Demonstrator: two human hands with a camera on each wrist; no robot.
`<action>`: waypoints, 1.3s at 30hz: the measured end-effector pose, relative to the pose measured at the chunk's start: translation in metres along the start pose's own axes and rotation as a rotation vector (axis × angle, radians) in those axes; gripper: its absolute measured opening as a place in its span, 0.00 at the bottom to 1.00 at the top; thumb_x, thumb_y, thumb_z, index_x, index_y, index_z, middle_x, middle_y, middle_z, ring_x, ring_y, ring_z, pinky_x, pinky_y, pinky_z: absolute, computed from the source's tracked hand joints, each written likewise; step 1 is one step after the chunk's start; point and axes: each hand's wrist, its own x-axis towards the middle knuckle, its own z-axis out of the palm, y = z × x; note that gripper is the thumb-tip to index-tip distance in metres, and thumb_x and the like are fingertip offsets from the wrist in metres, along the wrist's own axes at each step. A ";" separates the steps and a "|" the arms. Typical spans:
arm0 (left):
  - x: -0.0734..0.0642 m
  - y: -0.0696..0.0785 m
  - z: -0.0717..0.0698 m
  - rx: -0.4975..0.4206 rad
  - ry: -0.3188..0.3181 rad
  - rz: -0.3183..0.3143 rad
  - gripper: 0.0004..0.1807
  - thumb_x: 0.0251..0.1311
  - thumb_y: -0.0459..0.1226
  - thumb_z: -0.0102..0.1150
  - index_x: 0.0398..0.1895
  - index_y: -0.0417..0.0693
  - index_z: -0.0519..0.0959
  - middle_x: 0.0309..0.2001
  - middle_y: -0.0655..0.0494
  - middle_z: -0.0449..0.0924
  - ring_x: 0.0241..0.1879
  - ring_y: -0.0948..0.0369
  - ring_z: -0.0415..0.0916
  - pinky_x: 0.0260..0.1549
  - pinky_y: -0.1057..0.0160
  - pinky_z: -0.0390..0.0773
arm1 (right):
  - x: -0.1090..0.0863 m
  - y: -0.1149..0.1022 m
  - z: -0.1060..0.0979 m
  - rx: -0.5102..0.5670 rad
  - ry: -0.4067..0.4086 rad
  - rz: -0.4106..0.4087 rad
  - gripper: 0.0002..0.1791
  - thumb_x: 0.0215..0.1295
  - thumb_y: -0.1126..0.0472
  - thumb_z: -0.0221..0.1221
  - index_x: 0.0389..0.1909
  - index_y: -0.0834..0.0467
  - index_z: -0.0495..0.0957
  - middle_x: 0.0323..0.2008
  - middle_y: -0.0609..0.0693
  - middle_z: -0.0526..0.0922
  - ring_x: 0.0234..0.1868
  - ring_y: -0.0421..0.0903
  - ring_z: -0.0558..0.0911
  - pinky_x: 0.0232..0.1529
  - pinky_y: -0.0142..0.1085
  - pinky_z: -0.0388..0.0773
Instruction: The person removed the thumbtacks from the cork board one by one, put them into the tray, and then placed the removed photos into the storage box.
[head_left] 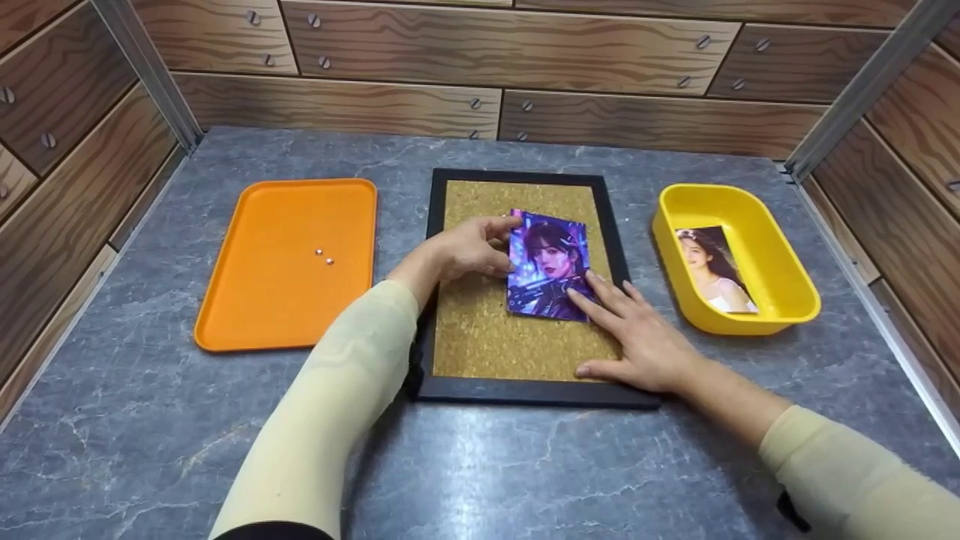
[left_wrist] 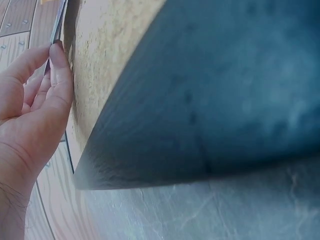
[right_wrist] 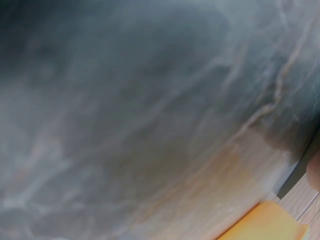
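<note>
A purple-blue picture card (head_left: 546, 238) of a person in a neon scene lies over the cork board (head_left: 480, 341), right of its middle. My left hand (head_left: 471, 249) pinches the card's left edge; in the left wrist view, the thumb and fingers of that hand (left_wrist: 37, 107) meet on the thin card edge (left_wrist: 56, 25). My right hand (head_left: 651, 343) is spread with straight fingers. Its fingertips touch the card's lower right part, while the thumb rests low on the cork. Only a sliver of this hand shows in the right wrist view.
A black frame (head_left: 525, 390) borders the cork. On the left, an orange tray (head_left: 285, 217) holds two small shiny balls (head_left: 324, 256). To the right stands a yellow bin (head_left: 791, 296) with another photo (head_left: 716, 270) inside. Wood-patterned walls (head_left: 517, 45) enclose the grey marbled table (head_left: 525, 465).
</note>
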 end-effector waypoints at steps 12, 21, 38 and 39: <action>-0.007 0.005 -0.003 -0.068 0.031 0.022 0.51 0.60 0.17 0.63 0.85 0.51 0.58 0.69 0.43 0.67 0.52 0.53 0.79 0.50 0.55 0.86 | -0.001 0.000 0.000 0.006 -0.022 0.019 0.58 0.63 0.26 0.65 0.87 0.44 0.51 0.86 0.57 0.45 0.84 0.56 0.49 0.81 0.61 0.41; -0.014 0.011 -0.006 -0.011 0.057 0.061 0.51 0.59 0.18 0.62 0.85 0.54 0.58 0.68 0.46 0.69 0.40 0.54 0.81 0.47 0.50 0.86 | -0.001 0.001 -0.001 -0.010 0.017 -0.014 0.59 0.62 0.27 0.66 0.87 0.47 0.52 0.86 0.58 0.45 0.84 0.56 0.49 0.81 0.62 0.43; -0.027 0.021 -0.016 0.029 0.118 0.103 0.50 0.59 0.21 0.62 0.85 0.54 0.59 0.66 0.48 0.71 0.36 0.54 0.79 0.39 0.54 0.82 | -0.004 -0.003 -0.003 -0.016 0.027 0.024 0.61 0.61 0.26 0.67 0.87 0.46 0.50 0.85 0.62 0.45 0.84 0.61 0.50 0.81 0.61 0.46; -0.028 0.021 -0.016 0.026 0.119 0.103 0.50 0.59 0.21 0.62 0.85 0.54 0.59 0.66 0.48 0.71 0.37 0.53 0.79 0.39 0.53 0.82 | -0.004 -0.004 -0.004 -0.013 0.026 0.030 0.61 0.61 0.26 0.67 0.87 0.46 0.50 0.85 0.62 0.45 0.84 0.60 0.50 0.81 0.61 0.46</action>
